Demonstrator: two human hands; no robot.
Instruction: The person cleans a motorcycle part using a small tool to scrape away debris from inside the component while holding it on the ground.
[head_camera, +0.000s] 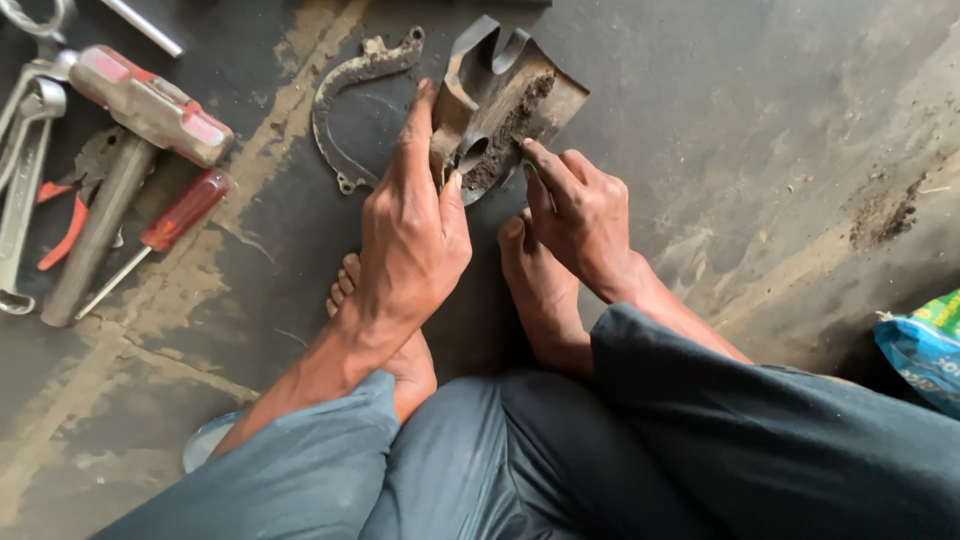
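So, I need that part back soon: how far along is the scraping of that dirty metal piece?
Partly done. A small dirt pile lies on the floor. The left hand holds the metal piece while the right hand picks at it. A caked band of grime remains across its face.

Grimy matt metal bracket (505, 100)

metal part (505, 100): dark grey, caked with brown dirt
gasket (345, 100), just left of the metal part: dull grey, rusty brown patches
screwdriver (165, 232), further left: translucent red handle
pliers (62, 225): orange-red grips
trousers (620, 460): plain blue-grey
bag (925, 345), far right of the metal part: blue and green
floor (720, 130): dark grey, tan streaks
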